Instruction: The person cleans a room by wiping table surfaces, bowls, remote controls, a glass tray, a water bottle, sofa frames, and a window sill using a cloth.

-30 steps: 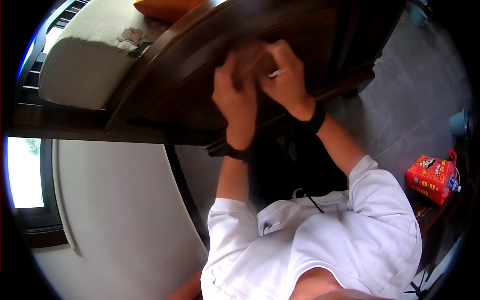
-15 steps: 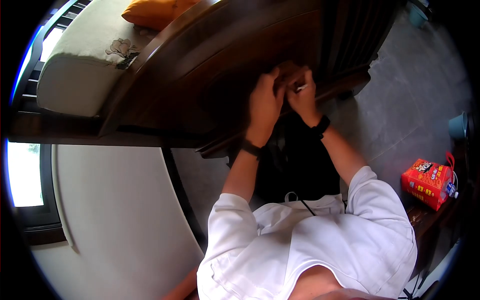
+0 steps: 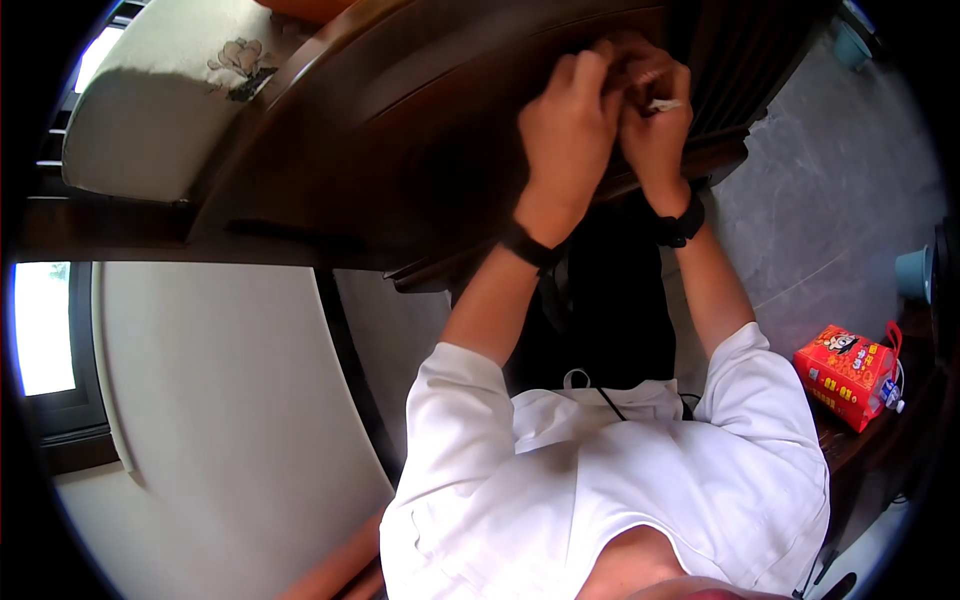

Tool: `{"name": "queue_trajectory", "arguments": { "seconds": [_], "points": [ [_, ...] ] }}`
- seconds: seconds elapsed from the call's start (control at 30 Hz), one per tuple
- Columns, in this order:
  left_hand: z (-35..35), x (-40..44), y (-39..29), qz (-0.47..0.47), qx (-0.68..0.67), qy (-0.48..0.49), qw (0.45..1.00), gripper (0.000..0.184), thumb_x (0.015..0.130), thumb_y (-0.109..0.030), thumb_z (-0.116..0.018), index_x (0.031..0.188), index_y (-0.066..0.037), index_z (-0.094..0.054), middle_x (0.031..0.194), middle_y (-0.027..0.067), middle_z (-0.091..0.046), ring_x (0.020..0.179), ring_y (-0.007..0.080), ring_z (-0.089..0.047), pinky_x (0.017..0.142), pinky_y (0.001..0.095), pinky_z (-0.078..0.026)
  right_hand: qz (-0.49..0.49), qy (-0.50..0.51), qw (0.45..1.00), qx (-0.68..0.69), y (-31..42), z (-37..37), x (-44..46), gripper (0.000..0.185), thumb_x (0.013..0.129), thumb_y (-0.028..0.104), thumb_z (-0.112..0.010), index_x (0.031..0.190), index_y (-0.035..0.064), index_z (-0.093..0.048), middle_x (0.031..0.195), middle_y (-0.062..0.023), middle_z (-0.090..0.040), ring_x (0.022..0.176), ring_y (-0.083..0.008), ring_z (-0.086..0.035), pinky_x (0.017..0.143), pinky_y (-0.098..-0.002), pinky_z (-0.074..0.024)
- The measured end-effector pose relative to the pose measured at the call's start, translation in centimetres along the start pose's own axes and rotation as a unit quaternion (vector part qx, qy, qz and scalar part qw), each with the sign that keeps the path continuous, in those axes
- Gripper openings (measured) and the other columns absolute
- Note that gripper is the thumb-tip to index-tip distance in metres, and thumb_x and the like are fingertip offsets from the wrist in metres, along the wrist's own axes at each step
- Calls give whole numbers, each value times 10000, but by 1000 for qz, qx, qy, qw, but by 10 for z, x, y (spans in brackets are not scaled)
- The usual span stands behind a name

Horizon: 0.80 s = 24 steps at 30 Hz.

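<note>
My left hand [image 3: 568, 135] and my right hand [image 3: 657, 135] are close together in front of the dark wooden furniture [image 3: 400, 150]. Both have curled fingers. A small white item [image 3: 663, 105] shows at the fingers of my right hand. Something reddish-brown lies between the fingertips, too dark and blurred to name. What my left fingers grip, if anything, cannot be made out. Each wrist wears a black band.
A pale cushion [image 3: 130, 110] with a flower print rests on the furniture at upper left. At right are a red printed box [image 3: 845, 375] with a bottle beside it and a blue container [image 3: 913, 275]. Another blue container [image 3: 851, 47] stands at upper right.
Over the last second both hands have moved right. Since half a second ago they have also gone up in the view, staying close together with fingers curled.
</note>
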State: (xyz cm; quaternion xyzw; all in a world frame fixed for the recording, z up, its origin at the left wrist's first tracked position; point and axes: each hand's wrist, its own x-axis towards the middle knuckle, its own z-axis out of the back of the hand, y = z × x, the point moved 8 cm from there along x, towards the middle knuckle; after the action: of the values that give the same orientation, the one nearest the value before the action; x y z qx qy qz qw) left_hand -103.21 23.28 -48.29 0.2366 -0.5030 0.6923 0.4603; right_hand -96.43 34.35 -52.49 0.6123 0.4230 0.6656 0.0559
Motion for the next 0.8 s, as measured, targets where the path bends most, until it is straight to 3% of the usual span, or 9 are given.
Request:
{"name": "queue_trajectory", "arguments": {
  "seconds": [0.1, 0.3, 0.33, 0.5, 0.7, 0.8],
  "points": [
    [-29, -34, 20, 5, 62, 70, 996, 308, 860, -134, -708, 1151, -111, -610, 915, 116, -683, 783, 359, -677, 620, 421, -554, -39, 30, 989, -142, -29, 17, -36, 222, 849, -81, -651, 1012, 39, -560, 986, -110, -673, 801, -255, -662, 691, -324, -516],
    [-65, -122, 83, 153, 113, 216, 958, 175, 936, -205, -640, 1053, -101, -562, 902, 124, -684, 735, 358, -678, 588, 450, -543, -194, 84, 945, -248, -88, 21, -125, 212, 861, -5, -692, 996, 40, -534, 947, -156, -652, 841, -351, -658, 701, -401, -518],
    [-60, -131, 90, 159, 113, 209, 958, 171, 942, -208, -634, 1053, -100, -561, 904, 124, -686, 726, 356, -678, 587, 451, -542, -170, 112, 942, -267, -87, 13, -130, 230, 845, 4, -700, 989, 41, -525, 936, -176, -626, 858, -394, -641, 691, -426, -510],
    [-11, -151, 118, 208, 122, 185, 953, 180, 945, -216, -634, 1057, -95, -561, 906, 141, -691, 719, 369, -679, 599, 459, -543, -115, 191, 944, -244, -68, -33, -148, 277, 778, -44, -698, 976, 43, -524, 961, -155, -592, 853, -402, -617, 682, -441, -504],
    [100, -139, 126, 216, 131, 6, 967, 214, 894, -222, -690, 1001, -76, -577, 825, 171, -678, 735, 408, -665, 644, 480, -543, -22, 240, 946, -218, -5, -120, -141, 332, 714, -64, -707, 966, 63, -533, 956, -103, -592, 865, -341, -630, 664, -415, -534],
    [166, -112, 115, 161, 141, -86, 973, 193, 891, -130, -708, 968, -40, -556, 799, 190, -667, 710, 399, -663, 614, 428, -530, 51, 234, 956, -172, 52, -168, -117, 354, 716, -39, -757, 1003, 62, -575, 919, -96, -584, 816, -308, -634, 637, -377, -526]
  ]
}}
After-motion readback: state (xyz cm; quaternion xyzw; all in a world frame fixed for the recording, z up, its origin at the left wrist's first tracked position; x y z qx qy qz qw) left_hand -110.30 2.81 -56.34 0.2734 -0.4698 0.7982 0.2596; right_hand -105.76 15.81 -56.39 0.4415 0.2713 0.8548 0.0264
